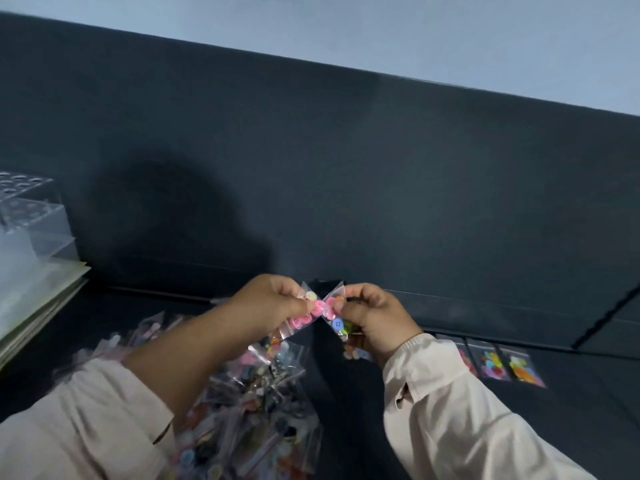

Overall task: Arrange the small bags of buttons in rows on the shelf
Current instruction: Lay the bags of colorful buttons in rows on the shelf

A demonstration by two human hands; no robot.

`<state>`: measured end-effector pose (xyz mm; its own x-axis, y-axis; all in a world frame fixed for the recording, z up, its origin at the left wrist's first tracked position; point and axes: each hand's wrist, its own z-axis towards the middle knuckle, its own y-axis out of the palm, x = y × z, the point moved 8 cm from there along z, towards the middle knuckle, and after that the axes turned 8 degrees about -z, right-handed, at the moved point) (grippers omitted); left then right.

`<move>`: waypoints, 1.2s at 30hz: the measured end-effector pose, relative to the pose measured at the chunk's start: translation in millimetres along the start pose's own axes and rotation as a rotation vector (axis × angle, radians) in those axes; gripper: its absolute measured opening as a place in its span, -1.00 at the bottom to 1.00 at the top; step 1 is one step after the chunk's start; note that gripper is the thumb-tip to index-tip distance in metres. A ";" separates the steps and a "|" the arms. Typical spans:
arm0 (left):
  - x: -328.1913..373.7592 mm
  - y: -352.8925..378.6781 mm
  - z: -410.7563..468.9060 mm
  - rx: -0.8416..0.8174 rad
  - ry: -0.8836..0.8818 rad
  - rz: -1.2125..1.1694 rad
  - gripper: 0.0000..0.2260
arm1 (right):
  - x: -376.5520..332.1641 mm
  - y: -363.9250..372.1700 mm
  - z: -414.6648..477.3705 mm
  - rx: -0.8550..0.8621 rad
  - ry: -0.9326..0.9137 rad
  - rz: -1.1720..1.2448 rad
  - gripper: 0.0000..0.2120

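Note:
My left hand (273, 303) pinches a small clear bag of pink buttons (306, 315). Right beside it, my right hand (375, 318) pinches another small bag holding a blue button and other colours (337, 322). The two bags touch at their inner edges, above the dark shelf (398, 427). Beneath my left forearm lies a heap of several loose button bags (256, 400). At the right, a row of bags (502, 365) lies flat on the shelf, partly hidden by my right sleeve.
A stack of flat sheets or books (31, 299) sits at the left edge, with clear plastic holders with round holes (31, 209) above it. A dark back wall (346, 185) rises behind the shelf. Another bag (356, 351) lies under my right wrist.

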<state>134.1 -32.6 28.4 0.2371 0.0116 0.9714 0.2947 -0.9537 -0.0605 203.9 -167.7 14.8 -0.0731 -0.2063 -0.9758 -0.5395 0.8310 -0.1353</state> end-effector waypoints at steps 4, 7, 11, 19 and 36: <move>3.6 52.0 -1.6 -0.080 -0.032 0.051 -0.91 | 3.8 -36.6 -15.3 -0.008 -0.027 0.051 -0.86; 5.4 82.6 -0.1 -0.056 -0.032 0.052 -0.86 | 12.7 -70.4 -28.7 0.023 -0.016 0.011 -0.77; 9.3 115.2 1.5 0.029 0.035 0.124 -0.78 | 37.1 -129.7 -43.1 0.103 0.051 0.001 -0.74; 8.7 198.7 8.0 -0.020 0.019 0.039 -0.89 | 83.6 -280.1 -72.4 0.392 0.161 -0.075 -0.77; 2.4 282.3 23.5 0.049 -0.045 -0.060 -0.80 | 120.5 -395.2 -69.7 0.484 0.169 -0.823 -0.63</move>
<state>239.6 -294.6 8.3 0.2582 0.0830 0.9625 0.3546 -0.9349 -0.0145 349.8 -557.0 -37.3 0.0332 -0.8585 -0.5118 -0.0743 0.5085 -0.8579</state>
